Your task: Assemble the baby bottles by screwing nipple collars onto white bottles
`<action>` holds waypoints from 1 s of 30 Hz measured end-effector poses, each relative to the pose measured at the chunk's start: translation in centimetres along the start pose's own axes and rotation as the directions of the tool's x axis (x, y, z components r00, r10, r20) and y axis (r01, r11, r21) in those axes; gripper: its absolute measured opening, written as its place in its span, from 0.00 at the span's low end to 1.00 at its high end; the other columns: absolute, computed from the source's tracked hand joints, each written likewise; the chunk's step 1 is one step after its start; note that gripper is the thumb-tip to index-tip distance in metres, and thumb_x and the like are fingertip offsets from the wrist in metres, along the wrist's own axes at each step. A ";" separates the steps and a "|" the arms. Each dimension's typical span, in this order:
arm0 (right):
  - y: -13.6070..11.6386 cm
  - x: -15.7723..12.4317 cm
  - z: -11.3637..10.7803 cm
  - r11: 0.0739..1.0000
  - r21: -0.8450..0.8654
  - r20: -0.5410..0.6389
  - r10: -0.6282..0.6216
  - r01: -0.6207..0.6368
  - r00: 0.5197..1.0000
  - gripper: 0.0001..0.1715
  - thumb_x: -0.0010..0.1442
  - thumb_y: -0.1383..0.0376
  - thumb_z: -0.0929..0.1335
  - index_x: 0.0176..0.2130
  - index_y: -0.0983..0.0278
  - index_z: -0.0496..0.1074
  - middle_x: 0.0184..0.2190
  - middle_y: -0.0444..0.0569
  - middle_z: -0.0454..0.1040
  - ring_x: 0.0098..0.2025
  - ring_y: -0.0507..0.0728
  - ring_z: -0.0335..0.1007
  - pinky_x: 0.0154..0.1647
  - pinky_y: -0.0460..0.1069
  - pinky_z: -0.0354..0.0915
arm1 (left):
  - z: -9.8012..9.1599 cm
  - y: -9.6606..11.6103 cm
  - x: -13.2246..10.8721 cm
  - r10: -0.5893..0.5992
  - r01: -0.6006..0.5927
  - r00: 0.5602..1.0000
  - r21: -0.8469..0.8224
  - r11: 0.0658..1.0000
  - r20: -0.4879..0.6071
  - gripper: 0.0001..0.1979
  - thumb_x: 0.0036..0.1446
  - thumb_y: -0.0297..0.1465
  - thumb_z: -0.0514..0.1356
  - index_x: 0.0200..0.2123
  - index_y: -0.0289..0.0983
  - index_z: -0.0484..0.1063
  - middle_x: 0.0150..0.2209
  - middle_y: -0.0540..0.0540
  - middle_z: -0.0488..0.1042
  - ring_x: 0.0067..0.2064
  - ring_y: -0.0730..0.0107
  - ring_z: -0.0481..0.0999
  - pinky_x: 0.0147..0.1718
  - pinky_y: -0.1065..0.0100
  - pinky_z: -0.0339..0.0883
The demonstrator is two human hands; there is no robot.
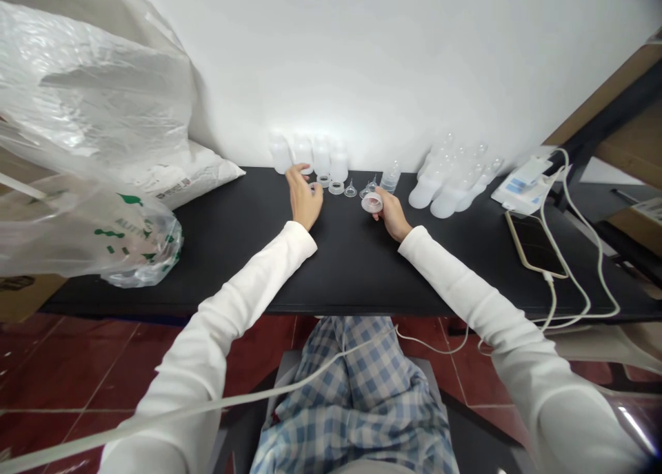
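My right hand (392, 214) is closed on a translucent round cap (372, 202), its open side tilted towards me. My left hand (305, 196) has its fingers apart around a small ring at the left end of the row of screw rings (336, 187); whether it touches the ring I cannot tell. Behind that hand stand several white translucent bottles (321, 155) against the wall. Clear teats (350, 190) sit between my two hands, one partly hidden by the cap. Just behind my right hand is a clear ribbed bottle-like piece (391, 176).
Several bottles with clear domed tops (455, 177) are grouped at the right. Beyond them lie a white packet (521, 184), a phone (536, 243) and looping cables (594, 246). Large plastic bags (103, 108) cover the left of the black table (232, 253).
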State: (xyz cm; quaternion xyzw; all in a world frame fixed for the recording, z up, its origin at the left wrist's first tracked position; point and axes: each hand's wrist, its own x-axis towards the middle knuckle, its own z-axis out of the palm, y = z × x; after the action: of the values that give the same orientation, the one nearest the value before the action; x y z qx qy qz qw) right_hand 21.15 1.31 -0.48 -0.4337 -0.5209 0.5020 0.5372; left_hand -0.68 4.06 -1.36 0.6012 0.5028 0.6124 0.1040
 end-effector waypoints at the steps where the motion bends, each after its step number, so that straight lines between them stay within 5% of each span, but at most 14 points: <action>1: -0.2 -0.1 0.1 1.000 0.022 -0.003 0.011 -0.011 1.000 0.34 0.57 0.36 0.69 0.26 0.62 0.65 0.17 0.39 0.63 0.17 0.46 0.54 0.16 0.45 0.52 | -0.1 -0.6 0.7 -0.017 0.018 0.999 0.032 0.999 -0.036 0.23 0.56 0.23 0.61 0.54 0.38 0.60 0.59 0.35 0.63 0.58 0.57 0.70 0.63 0.54 0.63; 6: -1.0 -0.6 0.4 0.993 0.109 0.021 0.047 -0.049 0.999 0.35 0.62 0.35 0.64 0.26 0.61 0.62 0.15 0.40 0.63 0.16 0.47 0.56 0.17 0.44 0.53 | 0.6 -2.8 3.4 -0.205 0.209 0.978 0.130 0.969 -0.042 0.33 0.59 0.33 0.64 0.64 0.35 0.54 0.67 0.29 0.58 0.70 0.50 0.60 0.70 0.53 0.53; 12: -1.4 -0.7 0.5 0.995 0.043 0.047 0.085 -0.087 0.995 0.34 0.66 0.37 0.62 0.28 0.62 0.65 0.17 0.43 0.71 0.15 0.47 0.59 0.17 0.44 0.55 | 2.2 -3.3 4.6 -0.174 0.156 0.981 0.179 0.971 0.089 0.41 0.57 0.35 0.66 0.68 0.38 0.49 0.72 0.30 0.54 0.74 0.46 0.53 0.72 0.48 0.46; 21: -1.1 -0.6 0.3 0.995 0.027 0.075 0.094 -0.096 0.993 0.29 0.67 0.40 0.64 0.33 0.62 0.64 0.19 0.43 0.74 0.16 0.47 0.61 0.19 0.44 0.57 | 2.4 -3.8 6.2 -0.457 0.453 0.889 0.223 0.863 -0.037 0.33 0.58 0.40 0.66 0.63 0.39 0.59 0.65 0.30 0.63 0.70 0.42 0.62 0.69 0.43 0.51; 30: -1.0 -0.5 0.2 0.995 0.037 0.081 0.091 -0.094 0.992 0.27 0.67 0.41 0.63 0.33 0.62 0.65 0.20 0.43 0.74 0.17 0.47 0.61 0.19 0.43 0.58 | 2.4 -4.4 6.1 -0.413 0.423 0.906 0.169 0.890 -0.093 0.18 0.57 0.35 0.67 0.46 0.42 0.63 0.57 0.39 0.75 0.60 0.51 0.74 0.63 0.49 0.60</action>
State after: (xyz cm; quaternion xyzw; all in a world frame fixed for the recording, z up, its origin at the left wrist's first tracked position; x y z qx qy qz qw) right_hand 21.09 0.66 0.47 -0.4261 -0.5109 0.5538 0.5007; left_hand -2.35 11.77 -1.27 0.4690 0.6777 0.5424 0.1629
